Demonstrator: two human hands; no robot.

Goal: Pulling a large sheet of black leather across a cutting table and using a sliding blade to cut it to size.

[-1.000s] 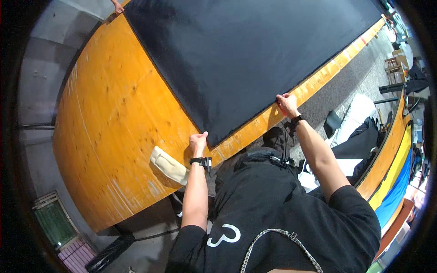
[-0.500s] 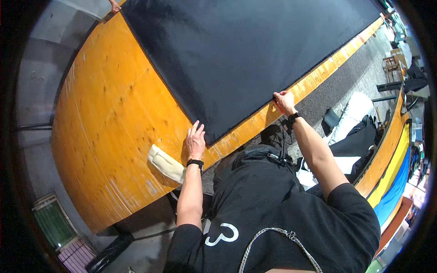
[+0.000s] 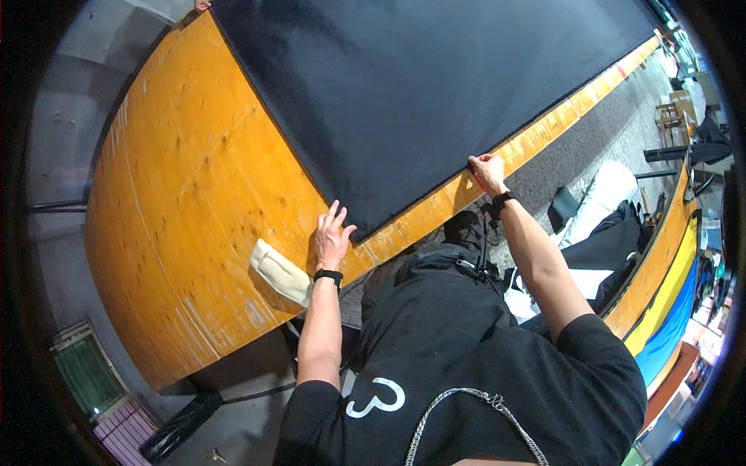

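Observation:
A large black sheet of fabric point(image 3: 420, 93) lies flat over an orange-brown wooden table point(image 3: 186, 179). At the sheet's near corner my left hand point(image 3: 333, 237) rests with its fingers spread, the fingertips touching the fabric's edge. Farther right along the near edge, my right hand point(image 3: 488, 172) pinches the border of the sheet between thumb and fingers. Beside my left wrist, a folded cream-coloured cloth pad point(image 3: 280, 275) sits near the table's edge.
Another person's hand point(image 3: 202, 5) is at the sheet's far left corner. On the floor to the right lie a white roll point(image 3: 602, 198) and dark material. A second wooden board with yellow and blue cloth point(image 3: 672, 303) stands at far right. A black roll point(image 3: 181, 427) lies lower left.
The view has shifted slightly. My left hand stays by the corner with its thumb now laid over the sheet's edge. My right hand keeps its pinch; the other person's hand shows less.

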